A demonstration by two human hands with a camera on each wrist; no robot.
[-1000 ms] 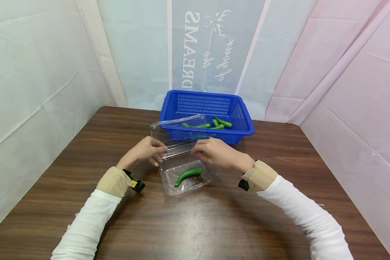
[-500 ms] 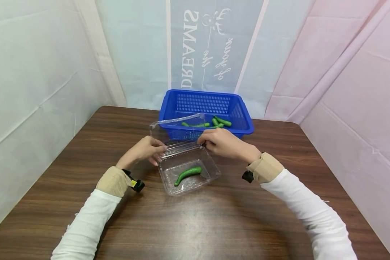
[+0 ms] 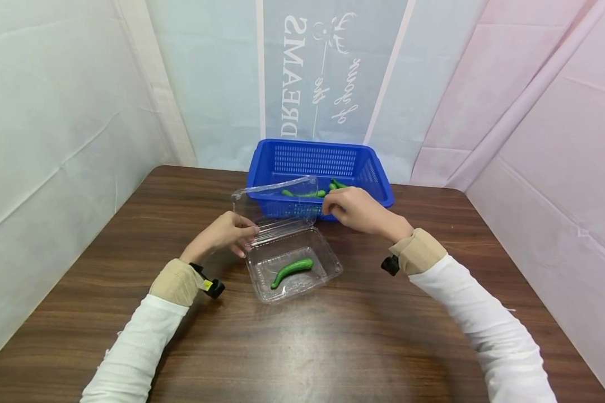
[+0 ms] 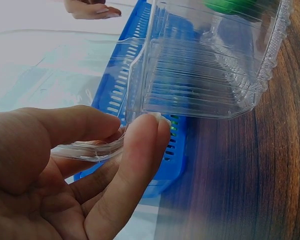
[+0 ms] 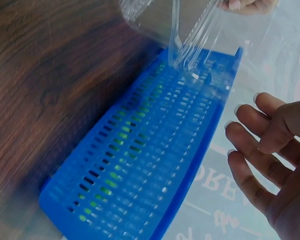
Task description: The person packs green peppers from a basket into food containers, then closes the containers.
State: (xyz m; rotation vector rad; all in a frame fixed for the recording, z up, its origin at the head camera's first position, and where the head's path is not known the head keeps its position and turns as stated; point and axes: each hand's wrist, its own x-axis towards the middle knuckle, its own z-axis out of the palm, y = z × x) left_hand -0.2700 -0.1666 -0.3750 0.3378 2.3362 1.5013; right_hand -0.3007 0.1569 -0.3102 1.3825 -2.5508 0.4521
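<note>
A clear plastic clamshell container (image 3: 333, 262) lies on the table with its lid (image 3: 274, 187) raised toward the basket. Inside its tray rests one curved green vegetable (image 3: 291, 271), like a small cucumber. My left hand (image 3: 226, 232) pinches the container at the left end of its hinge; the left wrist view shows thumb and fingers on the plastic edge. My right hand (image 3: 357, 209) hovers at the front rim of the blue basket (image 3: 315, 162), fingers loosely bent. Nothing is between those fingers (image 5: 247, 140) in the right wrist view. More green vegetables (image 3: 307, 194) lie in the basket, partly behind the lid and right hand.
The basket stands at the back of the dark wooden table (image 3: 302, 347), right behind the container. A printed cloth (image 3: 322, 73) hangs behind it, and pale cloth walls (image 3: 55, 140) close off both sides.
My right hand has left the container's right hinge end and moved back and right to the basket's front rim. The left hand, container and vegetable in it have stayed put.
</note>
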